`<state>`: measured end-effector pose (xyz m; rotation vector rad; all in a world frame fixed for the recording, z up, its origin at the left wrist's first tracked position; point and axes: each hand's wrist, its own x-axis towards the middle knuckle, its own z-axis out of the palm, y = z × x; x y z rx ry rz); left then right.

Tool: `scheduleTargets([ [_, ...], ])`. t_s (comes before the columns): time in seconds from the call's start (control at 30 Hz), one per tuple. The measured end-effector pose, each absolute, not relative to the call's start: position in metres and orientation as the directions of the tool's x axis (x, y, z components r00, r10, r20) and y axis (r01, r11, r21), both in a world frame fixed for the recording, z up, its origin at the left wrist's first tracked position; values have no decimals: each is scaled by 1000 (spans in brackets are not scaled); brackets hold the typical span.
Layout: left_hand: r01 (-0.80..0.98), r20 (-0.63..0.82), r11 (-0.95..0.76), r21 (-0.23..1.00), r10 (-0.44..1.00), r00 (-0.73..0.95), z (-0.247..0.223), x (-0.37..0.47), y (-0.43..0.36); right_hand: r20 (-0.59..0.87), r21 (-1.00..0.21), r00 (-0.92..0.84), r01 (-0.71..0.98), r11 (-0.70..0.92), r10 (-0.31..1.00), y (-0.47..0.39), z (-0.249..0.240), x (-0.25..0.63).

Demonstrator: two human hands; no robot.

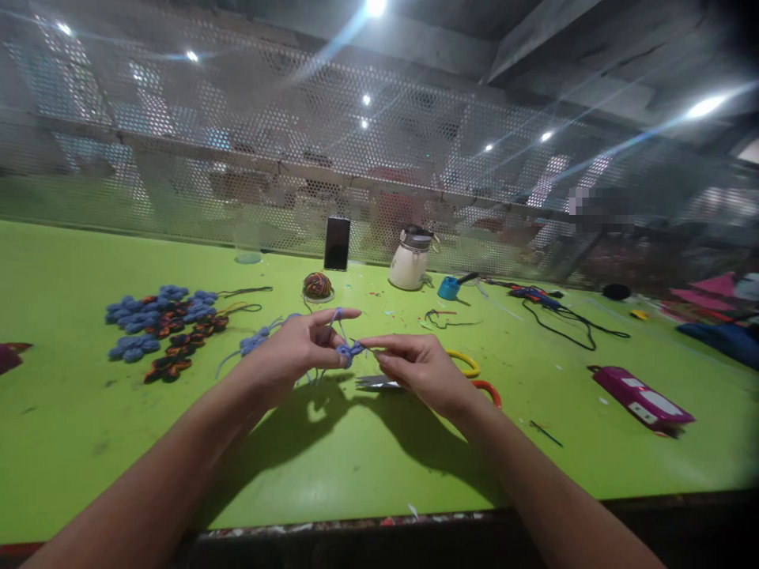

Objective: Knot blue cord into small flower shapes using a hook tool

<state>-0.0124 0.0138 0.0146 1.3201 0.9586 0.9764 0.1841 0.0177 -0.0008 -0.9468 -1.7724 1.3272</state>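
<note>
My left hand (300, 345) pinches a small blue crochet piece (349, 353) between thumb and fingers, over the middle of the table. Blue yarn (338, 318) runs up from the piece around my raised index finger. Against the piece's right side, my right hand (421, 367) is closed on a thin crochet hook (364, 344), mostly hidden by the fingers. Scissors (376, 382) with yellow and orange handles lie beneath and beside my right hand. Left of my hands are blue crochet flowers (131, 312) and dark multicoloured ones (169, 365); one blue flower (254, 341) lies close to my left wrist.
On the green table (332, 490) stand a multicoloured yarn ball (317, 285), a phone-like dark rectangle (337, 243), a whitish jar (409, 265) and a blue pot (449, 288). To the right are a corded tool (537, 296) and a purple power strip (640, 397). Perforated mesh (285, 174) borders the back.
</note>
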Motion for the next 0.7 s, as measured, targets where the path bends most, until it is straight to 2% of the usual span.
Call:
scheduleTargets([
  [0.37,-57,13,4,998,956,292,12,-12,15,143,-956,-488,156,247,861,18,-1,184],
  [0.7,-5,-8,10,1000,946,323,8,-21,24,164,-973,-546,49,227,821,14,0,186],
])
